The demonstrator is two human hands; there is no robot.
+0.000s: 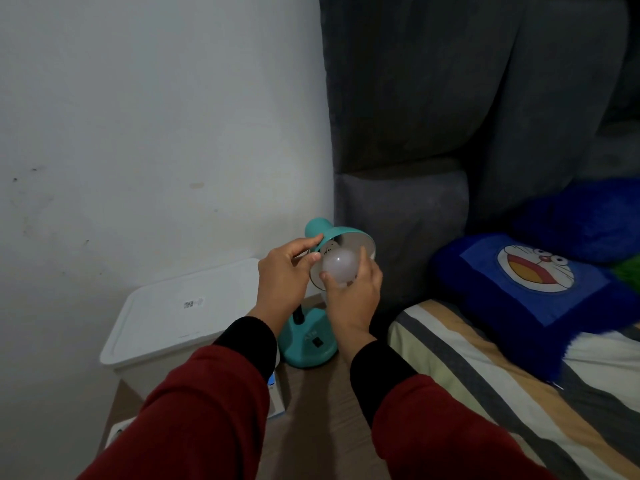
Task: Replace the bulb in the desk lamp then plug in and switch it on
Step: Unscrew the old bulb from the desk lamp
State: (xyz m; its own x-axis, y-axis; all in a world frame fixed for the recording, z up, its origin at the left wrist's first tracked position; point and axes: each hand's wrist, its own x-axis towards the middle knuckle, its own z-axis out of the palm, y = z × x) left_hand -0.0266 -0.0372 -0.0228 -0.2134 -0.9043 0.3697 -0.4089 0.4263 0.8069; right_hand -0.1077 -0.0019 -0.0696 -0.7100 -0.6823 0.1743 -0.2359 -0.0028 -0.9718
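The right hand [349,289] has its fingers and thumb curled round the white bulb [338,268], which sits in the mouth of the teal lamp shade [346,237], its base end pointing into the shade. The left hand [285,271] pinches the shade's near rim between thumb and fingertips, steadying it. The desk lamp's base [308,344] stands on the wooden bedside table [311,427], toward its far edge, with a black rocker switch [316,342] on top and raised lettering beside it (it looks like three letters, but I cannot read them). A short black neck [298,315] rises from the base behind the left wrist. There is small dark print on the bulb's collar, too blurred to make out. At the table's left edge stands a white lidded box [180,317] with a small sticker bearing a QR code [188,304]; its text is too small to read. To the right, on a striped bedsheet [485,375], lies a blue cushion [526,292] with a cartoon cat face. Both sleeves are dark red with black cuffs.
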